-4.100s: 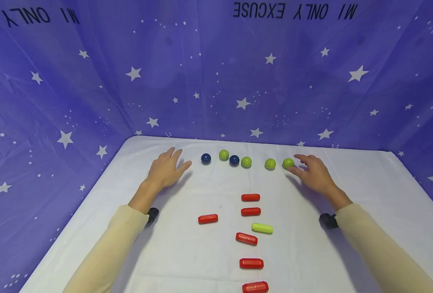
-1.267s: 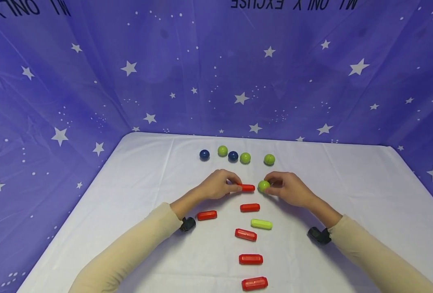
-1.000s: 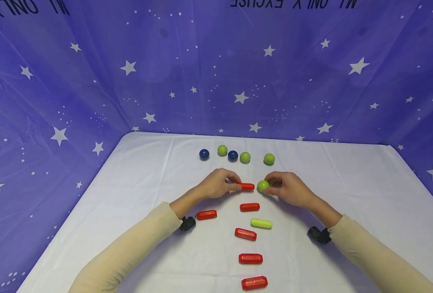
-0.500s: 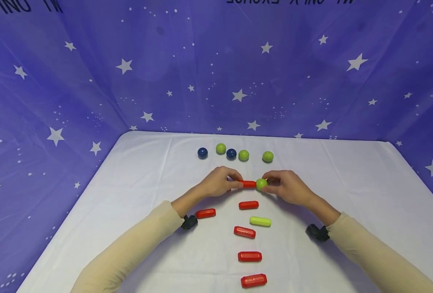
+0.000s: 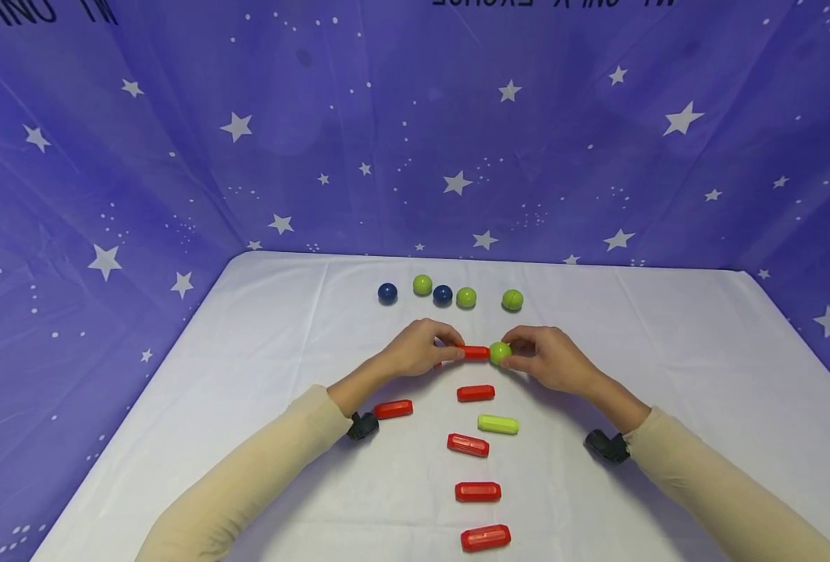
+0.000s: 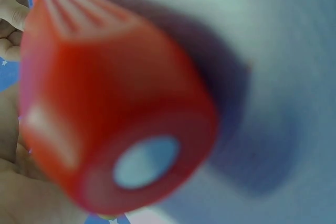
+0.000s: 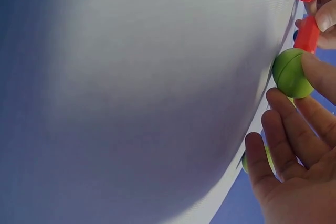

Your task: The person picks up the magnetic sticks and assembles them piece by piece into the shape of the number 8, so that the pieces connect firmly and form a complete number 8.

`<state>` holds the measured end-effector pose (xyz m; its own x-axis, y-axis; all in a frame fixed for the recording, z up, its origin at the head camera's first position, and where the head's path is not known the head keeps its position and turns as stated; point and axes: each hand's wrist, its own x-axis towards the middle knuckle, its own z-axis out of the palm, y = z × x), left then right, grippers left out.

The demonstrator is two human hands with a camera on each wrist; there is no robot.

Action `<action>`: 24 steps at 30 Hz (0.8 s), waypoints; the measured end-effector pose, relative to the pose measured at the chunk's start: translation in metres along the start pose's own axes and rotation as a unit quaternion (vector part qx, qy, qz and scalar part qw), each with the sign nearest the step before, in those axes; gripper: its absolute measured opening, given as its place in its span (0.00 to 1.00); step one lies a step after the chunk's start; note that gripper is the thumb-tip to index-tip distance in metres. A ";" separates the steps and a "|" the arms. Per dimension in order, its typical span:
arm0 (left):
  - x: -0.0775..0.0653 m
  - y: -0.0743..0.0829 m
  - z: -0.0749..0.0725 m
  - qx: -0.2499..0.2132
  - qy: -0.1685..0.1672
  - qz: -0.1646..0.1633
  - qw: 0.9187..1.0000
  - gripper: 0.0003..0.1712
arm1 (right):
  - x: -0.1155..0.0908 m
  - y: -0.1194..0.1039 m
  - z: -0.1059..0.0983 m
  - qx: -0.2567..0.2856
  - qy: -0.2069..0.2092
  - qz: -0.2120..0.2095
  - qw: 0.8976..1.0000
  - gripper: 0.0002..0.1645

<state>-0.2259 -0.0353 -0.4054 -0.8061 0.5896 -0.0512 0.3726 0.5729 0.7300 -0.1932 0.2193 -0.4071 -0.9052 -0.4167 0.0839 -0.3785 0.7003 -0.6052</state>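
My left hand (image 5: 415,349) pinches a red magnetic rod (image 5: 476,353) between thumb and fingers, hiding its left part. At the rod's right end sits a green ball (image 5: 500,353), right up against it. My right hand (image 5: 555,359) holds that ball from the right; in the right wrist view the thumb lies on the ball (image 7: 292,74) and the other fingers spread below it. Close to the left wrist camera, another red rod (image 6: 115,103) looms large, a silvery disc showing in its end.
Behind the hands lie two dark blue balls (image 5: 387,293) and several green balls (image 5: 513,300). Nearer me, several red rods (image 5: 478,492) and one lime rod (image 5: 498,425) form a loose column on the white cloth (image 5: 302,484). A star-printed purple curtain (image 5: 358,140) hangs behind.
Both hands, first apart and empty, came to the middle; the left took the farthest red rod, the right the rightmost green ball. The gap between rod and ball then closed.
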 end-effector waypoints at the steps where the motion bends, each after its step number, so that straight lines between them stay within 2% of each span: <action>1: 0.000 0.000 0.000 0.001 0.000 0.000 1.000 0.09 | 0.000 0.000 0.000 0.001 0.000 0.000 1.000 0.16; 4: -0.001 0.001 0.000 0.003 0.000 0.001 1.000 0.10 | 0.000 0.000 0.001 0.002 0.001 -0.001 1.000 0.17; 11: -0.001 0.000 0.000 0.003 -0.004 0.005 1.000 0.09 | -0.001 0.000 -0.001 0.008 0.001 -0.008 1.000 0.24; 15: -0.001 0.000 0.000 0.004 -0.004 0.004 1.000 0.09 | -0.001 0.001 -0.001 0.011 -0.005 -0.016 1.000 0.21; 24: -0.001 -0.002 0.000 0.002 -0.001 0.004 1.000 0.09 | 0.000 0.001 -0.001 0.013 -0.009 -0.015 1.000 0.21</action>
<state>-0.2257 -0.0370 -0.4067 -0.8016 0.5961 -0.0465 0.3812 0.5694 0.7283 -0.1940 0.2204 -0.4071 -0.8900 -0.4474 0.0876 -0.3994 0.6726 -0.6230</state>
